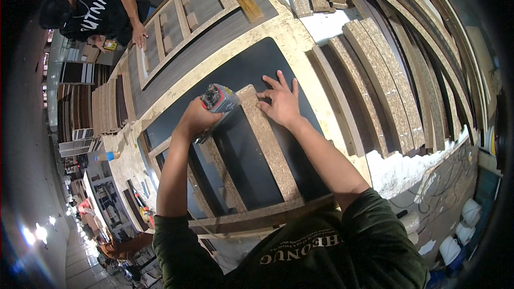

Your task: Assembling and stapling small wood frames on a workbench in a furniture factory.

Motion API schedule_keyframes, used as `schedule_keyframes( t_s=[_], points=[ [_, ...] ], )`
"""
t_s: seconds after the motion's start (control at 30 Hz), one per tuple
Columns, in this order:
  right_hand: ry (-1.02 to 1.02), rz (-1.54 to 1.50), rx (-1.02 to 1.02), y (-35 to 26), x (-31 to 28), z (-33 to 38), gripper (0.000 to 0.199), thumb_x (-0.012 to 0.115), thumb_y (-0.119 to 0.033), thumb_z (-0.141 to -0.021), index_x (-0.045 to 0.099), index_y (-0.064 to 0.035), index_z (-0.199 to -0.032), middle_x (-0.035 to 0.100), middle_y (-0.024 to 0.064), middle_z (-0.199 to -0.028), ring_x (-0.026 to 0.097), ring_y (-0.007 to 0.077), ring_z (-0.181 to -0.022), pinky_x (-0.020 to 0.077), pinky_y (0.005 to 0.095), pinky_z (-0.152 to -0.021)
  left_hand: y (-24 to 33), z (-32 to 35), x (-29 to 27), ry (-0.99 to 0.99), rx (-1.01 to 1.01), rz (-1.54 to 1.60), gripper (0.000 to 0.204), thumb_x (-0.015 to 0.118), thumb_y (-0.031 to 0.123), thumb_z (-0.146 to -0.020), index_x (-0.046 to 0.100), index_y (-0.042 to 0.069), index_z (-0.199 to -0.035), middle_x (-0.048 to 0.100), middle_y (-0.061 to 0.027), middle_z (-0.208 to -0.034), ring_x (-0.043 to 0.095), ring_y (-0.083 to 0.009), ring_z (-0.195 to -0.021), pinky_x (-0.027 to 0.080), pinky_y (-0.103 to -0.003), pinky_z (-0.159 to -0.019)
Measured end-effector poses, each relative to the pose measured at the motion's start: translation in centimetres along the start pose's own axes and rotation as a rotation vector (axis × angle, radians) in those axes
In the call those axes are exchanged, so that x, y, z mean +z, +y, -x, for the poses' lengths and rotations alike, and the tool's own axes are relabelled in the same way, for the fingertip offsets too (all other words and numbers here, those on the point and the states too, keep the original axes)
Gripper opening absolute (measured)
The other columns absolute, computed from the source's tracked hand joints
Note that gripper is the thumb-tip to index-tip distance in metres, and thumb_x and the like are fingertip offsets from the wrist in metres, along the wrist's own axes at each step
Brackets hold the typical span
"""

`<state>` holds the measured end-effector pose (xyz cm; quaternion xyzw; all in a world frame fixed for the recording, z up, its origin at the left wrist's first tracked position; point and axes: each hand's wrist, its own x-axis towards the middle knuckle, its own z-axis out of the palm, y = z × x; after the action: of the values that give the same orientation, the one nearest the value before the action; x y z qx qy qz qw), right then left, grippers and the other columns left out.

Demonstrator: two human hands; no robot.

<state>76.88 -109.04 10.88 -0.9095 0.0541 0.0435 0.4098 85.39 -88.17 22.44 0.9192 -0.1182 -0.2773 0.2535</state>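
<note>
My left hand (196, 120) is wrapped round a grey and red nail gun (224, 100), whose nose is largely hidden from above. The tool sits against the far end of a chipboard strip (267, 150). On that strip's right side my right hand (281, 101) is spread, with thumb and forefinger touching its edge and the other fingers over the dark panel. Beneath everything lies a dark panel (257, 61) with rounded corners. More chipboard strips (222, 174) run across it to a near rail (257, 214) close to my body.
Stacked chipboard strips (375, 75) fill the right side. Another framed panel (182, 21) lies beyond mine, where a co-worker (99, 8) rests one hand and holds a yellow tool in the other. A bottle (108, 156) and hand tools (142, 203) lie at left.
</note>
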Motion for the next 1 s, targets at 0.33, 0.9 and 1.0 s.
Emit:
schedule_keyframes(
  t_s=[0.33, 0.9, 1.0],
  points=[
    [-0.215, 0.116, -0.078, 0.0, -1.4, -2.9, 0.067, 0.064, -0.040, -0.071, 0.049, -0.0263, -0.135, 0.010, 0.0114, -0.156, -0.005, 0.0371, -0.143, -0.0050, 0.0627, -0.109, 0.1, 0.2, 0.1, -0.013, 0.009, 0.035, 0.025, 0.070, 0.015, -0.070, 0.062, 0.001, -0.088, 0.061, -0.0055, -0.068, 0.053, -0.0124, -0.053, 0.044, -0.029, -0.050],
    [-0.206, 0.103, -0.055, -0.1, -1.5, -2.8, 0.065, 0.066, -0.041, -0.070, 0.051, -0.0284, -0.133, 0.012, 0.0090, -0.156, -0.003, 0.0349, -0.144, -0.0066, 0.0607, -0.110, 1.6, 0.8, -0.4, -0.078, -0.052, 0.026, 0.025, 0.069, 0.015, -0.071, 0.064, -0.001, -0.090, 0.066, -0.0089, -0.076, 0.058, -0.0148, -0.067, 0.047, -0.031, -0.067],
    [-0.197, 0.105, -0.051, 0.1, -1.4, -2.9, 0.065, 0.066, -0.041, -0.070, 0.051, -0.0284, -0.132, 0.013, 0.0092, -0.156, -0.003, 0.0349, -0.144, -0.0063, 0.0612, -0.110, 1.6, 0.6, -0.2, -0.069, 0.030, 0.046, 0.025, 0.069, 0.015, -0.071, 0.064, -0.001, -0.090, 0.065, -0.0090, -0.076, 0.057, -0.0138, -0.066, 0.047, -0.031, -0.065]
  ],
)
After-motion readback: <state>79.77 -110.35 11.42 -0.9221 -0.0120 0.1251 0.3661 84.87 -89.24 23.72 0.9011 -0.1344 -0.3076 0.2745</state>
